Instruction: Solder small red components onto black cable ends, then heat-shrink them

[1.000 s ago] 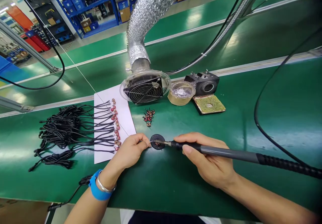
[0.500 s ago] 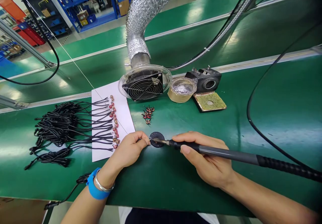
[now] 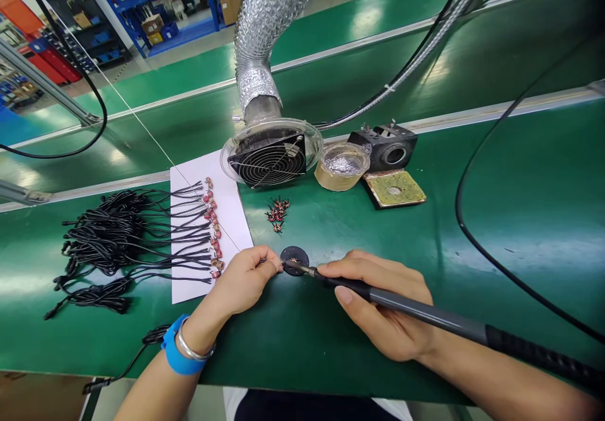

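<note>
My right hand grips a soldering iron like a pen, its tip over a small black round disc. A tiny copper-coloured part lies on the disc near the tip. At the disc's left edge, my left hand is closed in a pinch on a thin solder wire that runs down from the upper left. Its fingertips hide the wire's end and whatever else may be between them. Behind the disc sits a small pile of red and black ring-shaped parts.
Black cables lie at the left, their ends on a white sheet beside reddish coils. A fume extractor fan hangs behind. To its right stand a tape roll, a black iron holder and a yellow sponge.
The soldering iron's tip has shifted slightly down and right across the disc, uncovering the small part there. My right hand has tilted a little; my left hand keeps its pinch in place.
</note>
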### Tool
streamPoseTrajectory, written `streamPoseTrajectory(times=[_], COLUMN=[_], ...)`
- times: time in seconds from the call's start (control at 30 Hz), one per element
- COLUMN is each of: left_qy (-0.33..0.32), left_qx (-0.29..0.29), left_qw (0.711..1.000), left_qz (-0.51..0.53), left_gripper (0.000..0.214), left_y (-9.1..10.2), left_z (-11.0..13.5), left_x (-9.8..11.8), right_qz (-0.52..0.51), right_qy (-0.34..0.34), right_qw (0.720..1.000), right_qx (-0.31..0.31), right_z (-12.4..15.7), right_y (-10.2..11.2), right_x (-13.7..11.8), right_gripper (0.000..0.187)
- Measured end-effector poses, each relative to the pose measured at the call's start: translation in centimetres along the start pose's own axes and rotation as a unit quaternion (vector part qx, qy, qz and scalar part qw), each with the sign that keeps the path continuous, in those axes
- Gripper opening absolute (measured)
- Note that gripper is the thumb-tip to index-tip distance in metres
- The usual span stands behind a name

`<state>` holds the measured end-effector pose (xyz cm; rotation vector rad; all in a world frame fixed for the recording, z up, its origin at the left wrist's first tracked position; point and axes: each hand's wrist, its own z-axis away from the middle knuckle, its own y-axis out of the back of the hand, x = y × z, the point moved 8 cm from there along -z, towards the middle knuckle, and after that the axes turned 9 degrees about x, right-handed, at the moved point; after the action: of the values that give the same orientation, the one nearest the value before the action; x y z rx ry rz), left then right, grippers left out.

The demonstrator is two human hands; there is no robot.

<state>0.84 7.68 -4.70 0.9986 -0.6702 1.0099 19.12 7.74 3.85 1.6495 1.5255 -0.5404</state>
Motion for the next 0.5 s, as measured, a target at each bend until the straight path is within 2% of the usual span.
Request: streamPoseTrajectory(times=[0.5], left_qy=[0.000], left_qx=[-0.008], left_qw=[1.000], left_qz=[-0.001], left_gripper=[0.019], left_y=[-0.06], left_z=[0.08], left_x=[0.15], right_qz=[-0.015], right_qy=[0.003], right_qw=[1.000], right_qx=[0.021], right_z=[-0.28], right_y=[0.65], right_x=[-0.41], right_gripper=[0.022])
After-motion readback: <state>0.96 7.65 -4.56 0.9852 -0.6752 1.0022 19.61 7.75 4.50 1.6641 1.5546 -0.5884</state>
